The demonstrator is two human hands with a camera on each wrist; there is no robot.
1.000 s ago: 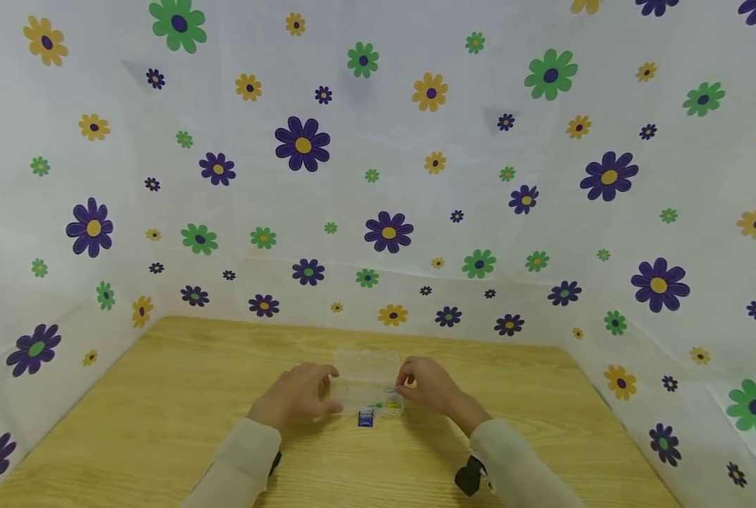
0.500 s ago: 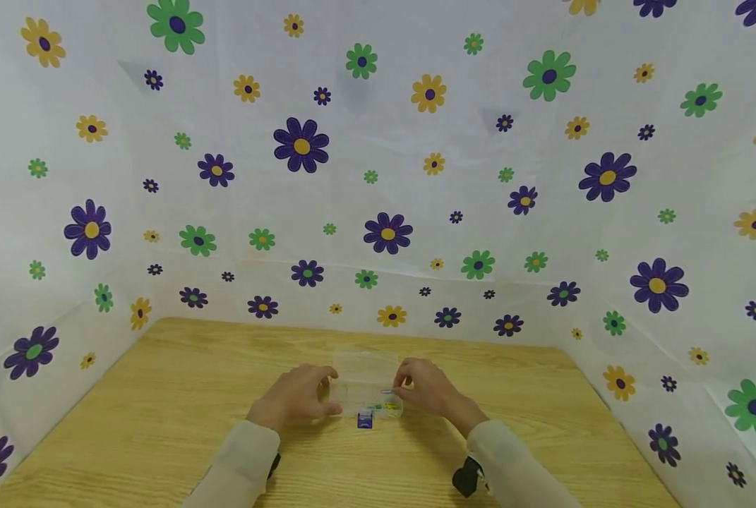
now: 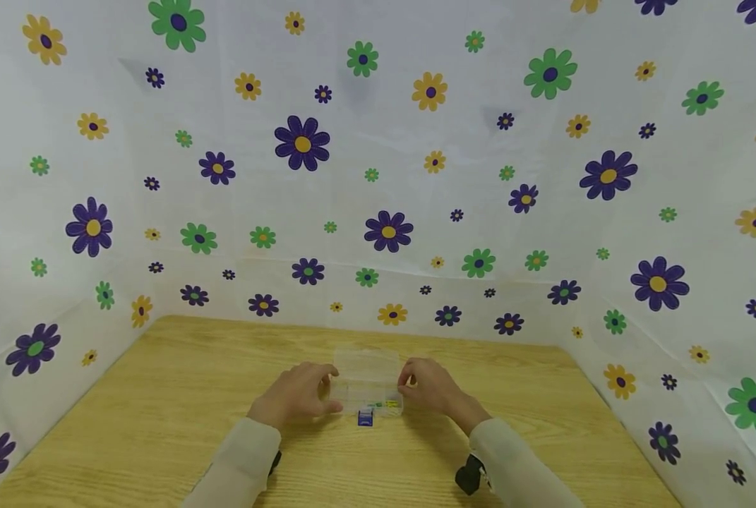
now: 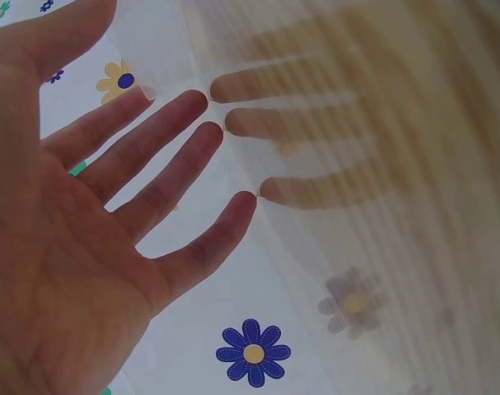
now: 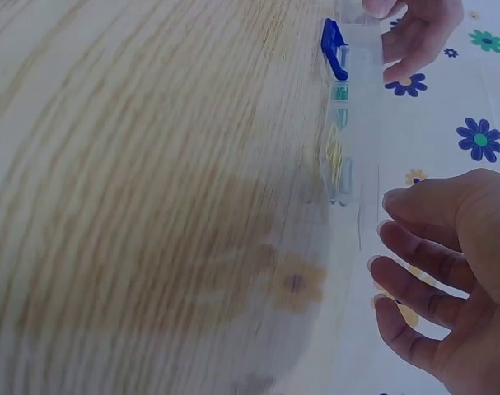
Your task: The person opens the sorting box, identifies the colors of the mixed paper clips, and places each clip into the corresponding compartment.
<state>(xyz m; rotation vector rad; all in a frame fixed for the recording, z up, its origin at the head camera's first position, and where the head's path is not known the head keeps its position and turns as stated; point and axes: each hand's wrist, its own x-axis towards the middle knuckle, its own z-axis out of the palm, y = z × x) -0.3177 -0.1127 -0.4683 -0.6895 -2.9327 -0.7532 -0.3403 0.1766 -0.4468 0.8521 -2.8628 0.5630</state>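
A small clear plastic box (image 3: 366, 395) stands on the table with its clear lid (image 3: 366, 365) raised at the back. A blue latch (image 3: 366, 418) hangs at its front. Small yellow pieces (image 5: 334, 160) and green ones (image 5: 340, 103) lie inside toward the right end; their kind is too small to tell. My left hand (image 3: 296, 391) holds the box's left end, thumb at the front and index finger behind. Beside the right end is my right hand (image 3: 433, 384), its fingers (image 5: 422, 296) loosely bent, with nothing visible between thumb and index finger.
The wood-grain table (image 3: 181, 423) extends around the box on all sides. White cloth with printed flowers (image 3: 388, 231) rises behind the table and along both sides. A dark device (image 3: 469, 474) sits at the right wrist.
A small pale bluish piece that showed at my right fingertips, over the box's right end, no longer shows there. The right hand has shifted slightly right; my left hand stays at the box.
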